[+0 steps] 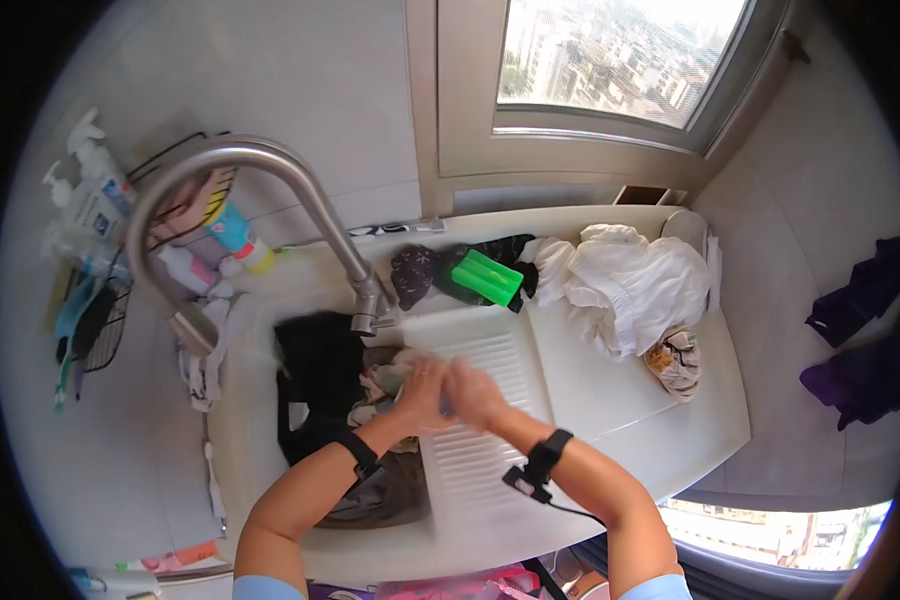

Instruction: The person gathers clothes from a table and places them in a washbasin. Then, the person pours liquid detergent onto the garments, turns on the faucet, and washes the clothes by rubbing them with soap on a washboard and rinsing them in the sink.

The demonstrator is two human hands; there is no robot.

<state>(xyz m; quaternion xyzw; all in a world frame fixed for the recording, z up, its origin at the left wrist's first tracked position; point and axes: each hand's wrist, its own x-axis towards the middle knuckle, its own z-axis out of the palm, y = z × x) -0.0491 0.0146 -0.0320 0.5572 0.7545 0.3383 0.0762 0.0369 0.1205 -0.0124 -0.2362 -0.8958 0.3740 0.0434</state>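
Note:
My left hand (423, 398) and my right hand (474, 396) meet over the left edge of the ribbed washboard (485, 450), both blurred by motion. Their fingers are curled in toward each other. What lies between them, if anything, is hidden, with only a small greyish patch showing. Just left of my left hand, a pinkish patterned cloth (382, 378) lies in the sink basin. A black garment (315, 355) and a brownish-grey cloth (395, 490) are also in the basin. Each wrist wears a black strap.
The curved metal faucet (300, 180) arches over the basin. A green soap bar (487, 277) rests on dark cloths (412, 275) along the back ledge. White garments (638, 285) and a patterned bundle (674, 362) lie at right. Bottles (98, 190) stand at left.

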